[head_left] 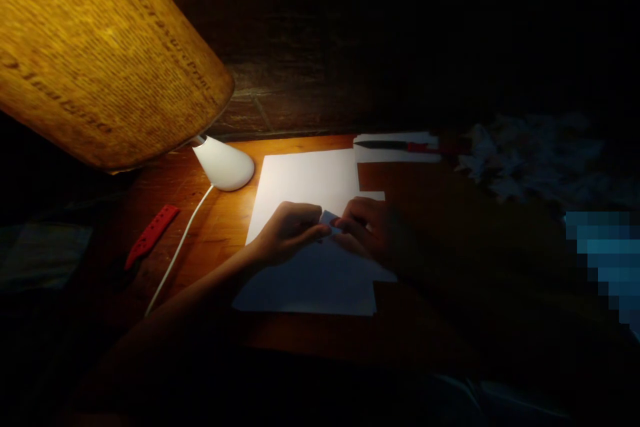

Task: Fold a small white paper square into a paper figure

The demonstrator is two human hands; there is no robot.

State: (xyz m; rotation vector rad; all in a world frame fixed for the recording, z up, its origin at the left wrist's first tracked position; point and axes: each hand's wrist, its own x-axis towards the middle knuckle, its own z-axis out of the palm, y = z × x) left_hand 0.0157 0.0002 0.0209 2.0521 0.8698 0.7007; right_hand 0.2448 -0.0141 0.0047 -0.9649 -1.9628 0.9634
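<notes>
Between my two hands is a small folded piece of white paper [329,217]. My left hand [290,230] pinches its left side, with thumb and fingers closed. My right hand [367,227] grips the right side, its fingers curled and partly in shadow. Both hands are just above large white paper sheets [310,177] that lie on the wooden table, lit at the far end and shaded near me. More sheet edges stick out to the right beneath my right hand.
A lamp with a printed yellow shade [115,60] and white base [225,163] stands at left, its white cord [183,240] running towards me. Nearby lies a red perforated object [153,233]. A dark-bladed knife [385,145] rests on smaller papers [395,157]; a pale crumpled pile [525,157] is at right.
</notes>
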